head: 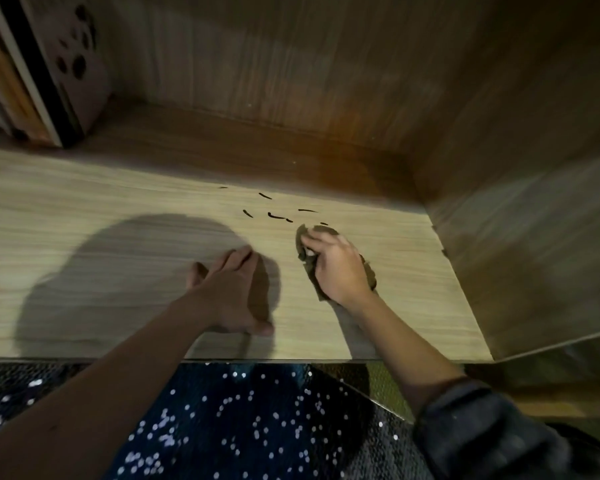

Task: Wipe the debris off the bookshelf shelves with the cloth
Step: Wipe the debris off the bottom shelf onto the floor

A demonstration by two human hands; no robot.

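A light wooden shelf (84,209) of the bookshelf stretches across the view. Several small dark bits of debris (274,214) lie on it right of centre. My right hand (336,268) grips a crumpled brown cloth (309,261) and presses it on the shelf just below and right of the debris. My left hand (232,292) hovers or rests near the shelf's front, fingers straight and together, thumb down, holding nothing. Most of the cloth is hidden under my right hand.
The shelf's right side wall (520,220) stands close to my right hand. The back panel (291,64) rises behind. Books and a pinkish box (73,64) stand at the far left. A dark sparkly fabric (257,427) lies below the shelf's front edge.
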